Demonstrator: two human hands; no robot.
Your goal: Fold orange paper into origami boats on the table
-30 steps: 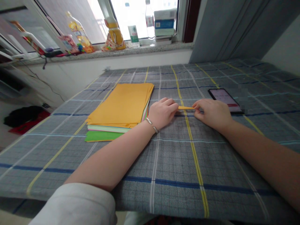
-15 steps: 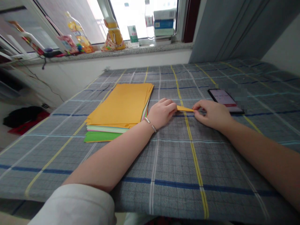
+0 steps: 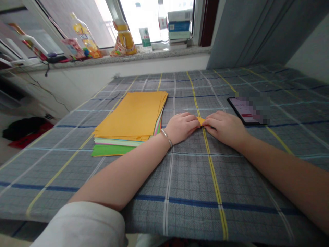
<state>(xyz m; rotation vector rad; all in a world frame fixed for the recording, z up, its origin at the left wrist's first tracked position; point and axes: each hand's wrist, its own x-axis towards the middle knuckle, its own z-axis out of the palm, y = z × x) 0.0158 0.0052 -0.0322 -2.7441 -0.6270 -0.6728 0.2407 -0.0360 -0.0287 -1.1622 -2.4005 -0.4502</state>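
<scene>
Between my two hands, a small folded piece of orange paper (image 3: 200, 120) lies over the cloth, mostly covered by fingers. My left hand (image 3: 183, 127), with a silver bangle at the wrist, is closed on the paper's left part. My right hand (image 3: 224, 127) pinches its right end, the fingertips almost meeting those of the left. Just left of my left hand sits a stack of coloured paper (image 3: 132, 115): orange sheets on top, with white, pink and green edges showing beneath.
The table wears a grey checked cloth (image 3: 190, 178). A phone (image 3: 244, 111) lies right of my right hand, its screen partly pixelated. Along the windowsill behind stand a yellow-labelled bottle (image 3: 86, 36), a yellow-brown bottle (image 3: 125, 37), a white-and-green tube (image 3: 145, 38) and stacked boxes (image 3: 179, 25).
My right hand has moved left along the folded paper, and my left hand has shifted slightly right. The hands are now close together, with less paper showing between them.
</scene>
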